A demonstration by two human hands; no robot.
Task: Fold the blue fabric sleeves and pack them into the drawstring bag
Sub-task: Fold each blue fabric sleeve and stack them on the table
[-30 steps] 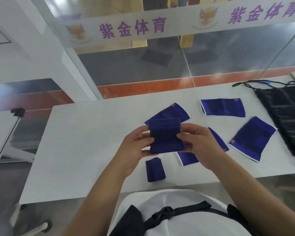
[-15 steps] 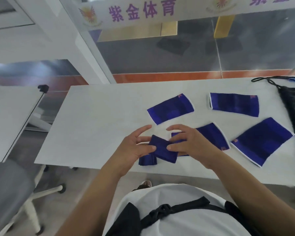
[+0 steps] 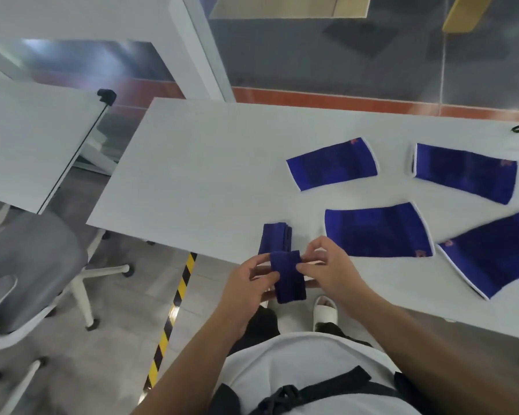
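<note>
— Blue folded sleeve (image 3: 288, 277) pinched between our left hand (image 3: 246, 283) and right hand (image 3: 330, 271), at the table (image 3: 192, 175) edge?
— Yes, long axis running away from us; the folded stack (image 3: 274, 238) lies just beyond, nearer our left.

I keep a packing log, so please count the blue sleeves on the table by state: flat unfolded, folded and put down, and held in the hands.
Flat unfolded sleeves: 4
Folded sleeve lying on the table: 1
Folded sleeve held between the left hand and the right hand: 1
Total: 6
</note>
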